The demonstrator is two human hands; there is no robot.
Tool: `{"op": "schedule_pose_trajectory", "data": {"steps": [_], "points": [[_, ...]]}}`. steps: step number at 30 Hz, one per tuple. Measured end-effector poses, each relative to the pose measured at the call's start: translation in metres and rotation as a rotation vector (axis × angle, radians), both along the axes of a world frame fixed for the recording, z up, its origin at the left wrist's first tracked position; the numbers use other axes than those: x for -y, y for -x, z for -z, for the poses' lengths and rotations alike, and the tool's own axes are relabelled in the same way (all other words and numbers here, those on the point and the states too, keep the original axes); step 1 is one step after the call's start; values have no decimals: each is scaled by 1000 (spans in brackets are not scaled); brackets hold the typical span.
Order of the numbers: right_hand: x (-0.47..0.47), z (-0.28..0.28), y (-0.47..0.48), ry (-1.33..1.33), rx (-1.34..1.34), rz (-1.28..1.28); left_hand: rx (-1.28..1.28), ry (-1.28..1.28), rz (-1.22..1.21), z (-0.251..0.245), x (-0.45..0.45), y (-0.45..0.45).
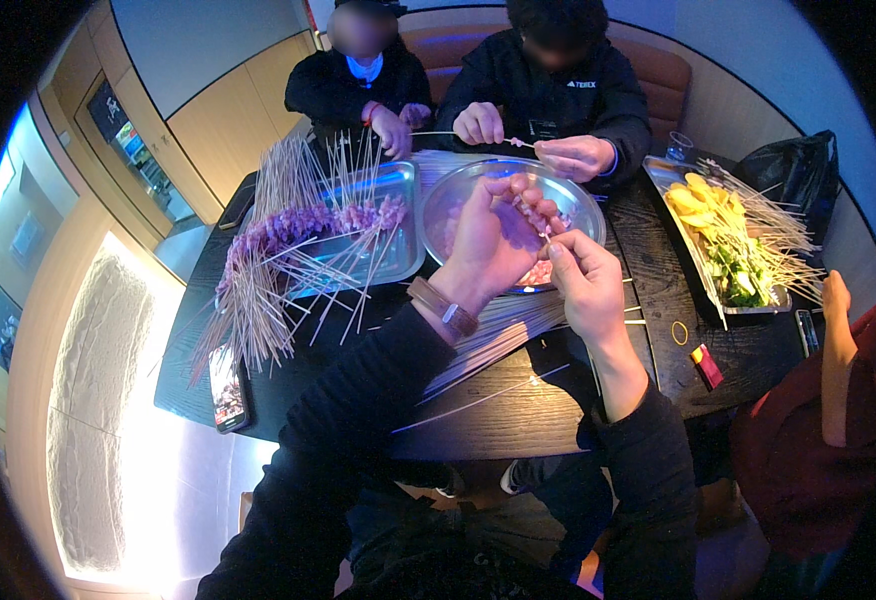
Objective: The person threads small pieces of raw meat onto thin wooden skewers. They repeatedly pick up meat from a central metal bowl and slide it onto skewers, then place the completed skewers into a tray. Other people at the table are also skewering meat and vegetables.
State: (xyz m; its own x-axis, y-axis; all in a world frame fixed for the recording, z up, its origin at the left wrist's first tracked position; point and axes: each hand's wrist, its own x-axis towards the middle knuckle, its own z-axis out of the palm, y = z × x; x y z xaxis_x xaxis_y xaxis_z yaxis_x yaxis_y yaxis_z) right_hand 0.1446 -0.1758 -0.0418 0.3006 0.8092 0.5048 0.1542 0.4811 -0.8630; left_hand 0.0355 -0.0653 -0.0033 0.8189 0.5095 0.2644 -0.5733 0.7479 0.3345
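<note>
My left hand, palm up with a watch at its wrist, holds a skewer of raw meat pieces along its curled fingers. The lower end of the meat is pinched by my right hand, thumb against fingers. Both hands are over a round steel bowl with more raw meat in it, partly hidden by my hands. Just below the bowl, bare bamboo skewers lie in a bundle. A single skewer with a small piece near one end lies on the dark wooden table.
At left, a metal tray bears many meat skewers; a phone lies nearby. Vegetable skewers fill a right-hand tray. A rubber band and small red packet lie nearer. Across sit two people, one threading a skewer; another person is at right.
</note>
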Motion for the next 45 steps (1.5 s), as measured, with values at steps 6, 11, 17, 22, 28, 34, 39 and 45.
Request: {"op": "schedule_pose_trajectory", "data": {"steps": [6, 11, 17, 22, 28, 34, 39, 45], "points": [[-1, 0, 1, -10, 19, 30, -75, -4, -18, 1, -3, 3], [1, -2, 0, 41, 1, 21, -180, -84, -207, 1, -2, 2], [3, -5, -2, 50, -15, 8, -193, -43, -237, 0, 2, 4], [2, -4, -1, 29, -31, 5, -173, -57, -194, 0, 2, 4], [0, -4, -1, 19, -54, 10, -176, -59, -193, 2, 2, 2], [2, -4, -4, 50, -75, -4, -175, -119, -221, 5, 4, -1], [1, -3, -2, 60, -60, 51, -246, -174, -318, 1, 12, 0], [1, -5, 6, -29, 247, 308, -489, -365, -523, -6, 15, -4]]}}
